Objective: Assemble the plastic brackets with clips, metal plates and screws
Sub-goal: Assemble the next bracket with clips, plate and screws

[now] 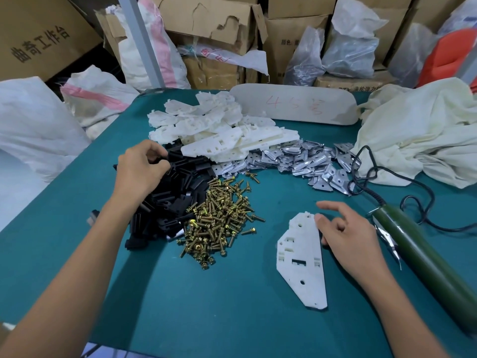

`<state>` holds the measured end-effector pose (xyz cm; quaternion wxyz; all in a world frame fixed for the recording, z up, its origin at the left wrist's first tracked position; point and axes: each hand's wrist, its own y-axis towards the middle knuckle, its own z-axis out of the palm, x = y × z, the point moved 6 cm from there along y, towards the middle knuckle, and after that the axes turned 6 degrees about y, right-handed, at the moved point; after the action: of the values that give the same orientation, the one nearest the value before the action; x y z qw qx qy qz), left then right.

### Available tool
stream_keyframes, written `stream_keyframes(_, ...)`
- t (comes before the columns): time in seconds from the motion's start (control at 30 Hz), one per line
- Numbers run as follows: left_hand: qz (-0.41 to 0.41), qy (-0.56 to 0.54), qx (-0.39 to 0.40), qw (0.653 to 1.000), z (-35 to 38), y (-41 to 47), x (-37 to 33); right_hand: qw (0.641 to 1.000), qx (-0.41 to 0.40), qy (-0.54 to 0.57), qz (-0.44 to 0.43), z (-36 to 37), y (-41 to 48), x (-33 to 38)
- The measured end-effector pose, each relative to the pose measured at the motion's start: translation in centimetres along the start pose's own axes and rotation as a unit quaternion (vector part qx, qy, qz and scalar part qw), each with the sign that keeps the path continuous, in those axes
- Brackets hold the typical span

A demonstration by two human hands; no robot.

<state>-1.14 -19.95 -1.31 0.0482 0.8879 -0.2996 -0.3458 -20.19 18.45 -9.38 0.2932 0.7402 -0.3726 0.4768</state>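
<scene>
My right hand [343, 228], fingers loose, touches the flat white plastic bracket [300, 262]; my left hand [140, 166] pinches among black plastic clips [175, 192], far left.

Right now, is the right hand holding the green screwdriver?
No, the right hand rests on the white bracket; the green screwdriver lies untouched beside it.

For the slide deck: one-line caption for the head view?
Left hand picks from black clips; right hand steadies a white bracket beside brass screws.
</scene>
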Motion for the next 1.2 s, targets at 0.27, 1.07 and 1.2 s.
stream_keyframes(0.27, -0.066, -0.223, 0.023, 0.972, -1.5, -0.8, -2.1, 1.0, -0.007, 0.021, 0.001, 0.1, 0.0, 0.0)
stream_keyframes(1.07, 0.127, 0.098, 0.122, 0.979, 4.4, -5.4, -9.5, 0.997, -0.014, 0.07, -0.004, 0.1, -0.6, 1.5)
stream_keyframes(1.2, 0.068, 0.276, 0.113, 0.952, 3.7, -3.3, -4.4, 0.995, 0.047, -0.053, -0.077, 2.0, -1.4, 2.6)
